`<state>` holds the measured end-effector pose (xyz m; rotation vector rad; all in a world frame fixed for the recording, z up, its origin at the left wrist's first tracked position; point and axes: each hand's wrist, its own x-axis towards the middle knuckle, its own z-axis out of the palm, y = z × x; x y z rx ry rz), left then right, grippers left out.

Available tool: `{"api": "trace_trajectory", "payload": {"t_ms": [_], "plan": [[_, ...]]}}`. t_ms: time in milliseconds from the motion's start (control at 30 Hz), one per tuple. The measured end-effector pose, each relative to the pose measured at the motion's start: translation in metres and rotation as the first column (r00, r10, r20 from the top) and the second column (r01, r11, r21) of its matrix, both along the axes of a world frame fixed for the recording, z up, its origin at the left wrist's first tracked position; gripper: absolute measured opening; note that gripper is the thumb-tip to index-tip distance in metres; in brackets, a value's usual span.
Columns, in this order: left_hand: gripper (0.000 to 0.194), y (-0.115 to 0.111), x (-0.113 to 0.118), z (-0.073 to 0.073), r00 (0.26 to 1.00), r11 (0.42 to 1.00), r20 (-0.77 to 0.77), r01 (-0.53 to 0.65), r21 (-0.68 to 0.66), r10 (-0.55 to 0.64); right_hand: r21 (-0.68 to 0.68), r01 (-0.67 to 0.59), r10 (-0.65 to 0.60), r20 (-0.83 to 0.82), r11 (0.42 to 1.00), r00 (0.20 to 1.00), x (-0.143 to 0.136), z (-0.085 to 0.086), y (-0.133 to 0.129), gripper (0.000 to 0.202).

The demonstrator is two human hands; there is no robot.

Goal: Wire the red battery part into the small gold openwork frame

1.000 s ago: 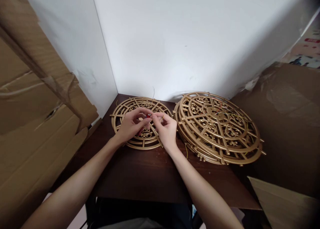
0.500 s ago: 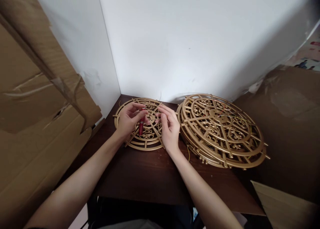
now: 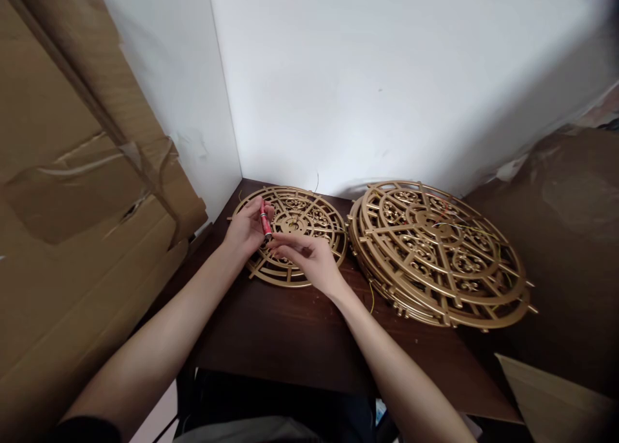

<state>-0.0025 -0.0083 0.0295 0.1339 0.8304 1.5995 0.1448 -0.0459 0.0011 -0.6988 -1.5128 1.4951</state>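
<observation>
Two bare hands meet near the middle of the frame, over the left part of a round gold grille that lies flat on a dark brown surface. The left hand pinches a slim red tube between thumb and fingers; the tube tilts slightly, its upper end by the fingertips and its dark lower end pointing down toward the right hand. The right hand reaches in from the right, fingers stretched toward that lower end with the thumb set below them; whether its fingertips pinch anything or touch the tube, I cannot tell. Thin wire rises from the far side of the grille against the white wall. Right of center, several more gold grilles lie in a leaning stack, the top one showing scrollwork between its spokes, with fine yellow and red wires across it. A yellow wire hangs from the stack's near left edge. Brown cardboard with clear tape fills the left of the frame, and darker cardboard stands at the right, behind a loose flap in the lower right.
</observation>
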Motion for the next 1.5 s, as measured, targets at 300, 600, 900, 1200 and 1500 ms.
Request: {"api": "trace_trajectory", "payload": {"t_ms": [300,600,900,1200,1500], "plan": [[0.027,0.002,-0.001,-0.001,0.997,0.998,0.057,-0.044,-0.045,0.046,0.351,0.139,-0.180,0.088,0.926,0.980,0.002,-0.006,0.006,0.014],[0.026,0.000,0.003,0.002,0.998,0.997,0.034,-0.045,-0.061,0.047,0.714,0.178,-0.434,0.192,0.677,0.880,0.005,-0.002,0.001,0.011],[0.027,-0.002,0.011,-0.002,0.999,0.998,-0.024,-0.048,-0.045,0.047,0.684,0.213,-0.485,0.234,0.698,0.843,0.000,-0.009,-0.002,0.015],[0.021,-0.004,0.015,-0.005,0.999,0.998,-0.021,-0.039,-0.053,0.038,0.667,0.243,-0.527,0.262,0.704,0.809,-0.001,-0.014,-0.001,0.018],[0.014,-0.002,0.015,-0.012,0.997,0.999,-0.075,-0.029,0.038,0.032,0.665,0.237,-0.538,0.290,0.708,0.791,-0.001,-0.014,-0.003,0.017]]}}
